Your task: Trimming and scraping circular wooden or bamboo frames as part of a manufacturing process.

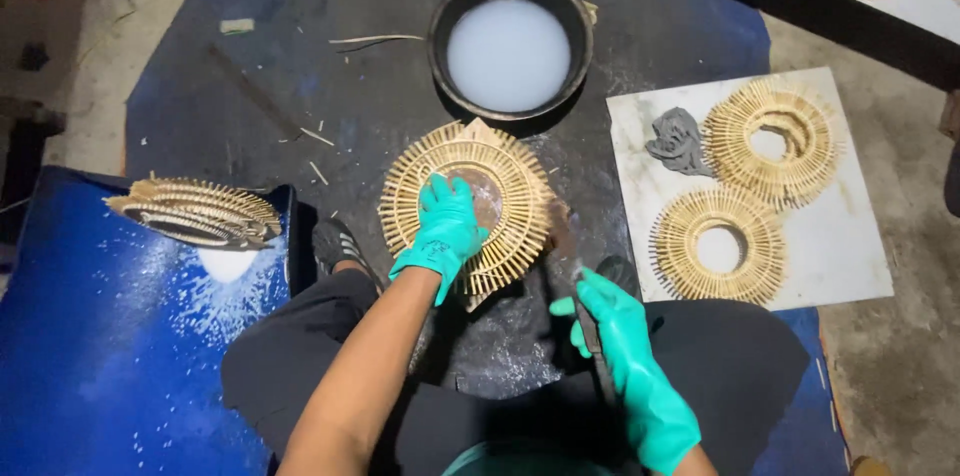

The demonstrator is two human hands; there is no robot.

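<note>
I see my left hand (446,226), in a green glove, pressed flat with fingers spread on the round bamboo-stick ring (468,204), which lies on the dark floor mat (300,86) just below the black bowl of milky liquid (510,51). My right hand (612,321), also gloved, is closed around a dark-handled tool (590,321) just beside the ring's right edge. Two finished rings (745,186) and a grey rag (678,141) lie on a white board (850,256) to the right.

Left hand (445,226) flat; right hand (625,361) fisted.
</note>
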